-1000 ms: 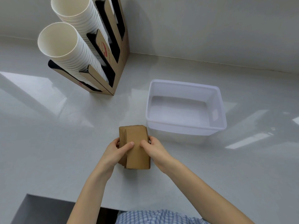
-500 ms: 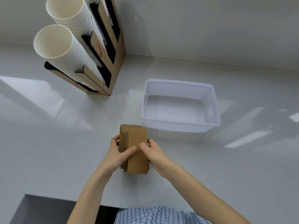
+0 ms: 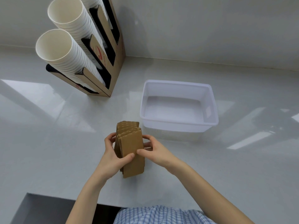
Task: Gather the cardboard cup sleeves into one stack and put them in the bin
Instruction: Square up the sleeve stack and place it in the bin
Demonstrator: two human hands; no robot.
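A stack of flat brown corrugated-cardboard cup sleeves [image 3: 130, 147] stands on edge on the glossy white countertop [image 3: 48, 151], held between the person's two bare hands. The sleeves are not squared up: the ones at the back fan out, so their top edges show as a staggered row behind the front sleeve. The left hand [image 3: 113, 156] wraps the stack's left side, its thumb pressed flat on the front face and its fingers curled around the back edge. The right hand [image 3: 154, 151] closes on the right side, thumb also on the front face and nearly meeting the left thumb, fingers bent around the right edge. Both hands are thus clamped on the stack. Whether the stack's bottom edge rests on the counter or is lifted just clear of it cannot be told from this angle.

Just beyond and to the right of the stack sits the white translucent rectangular plastic bin [image 3: 178, 126], with nothing inside it; the stack's top right corner is close to the bin's near left corner but apart from it. Farther back on the left stands a brown cardboard dispenser rack [image 3: 119, 50] with black slots, holding two tilted columns of nested white paper cups [image 3: 64, 50]. A blue-and-white checked shirt [image 3: 160, 215] shows at the bottom edge.
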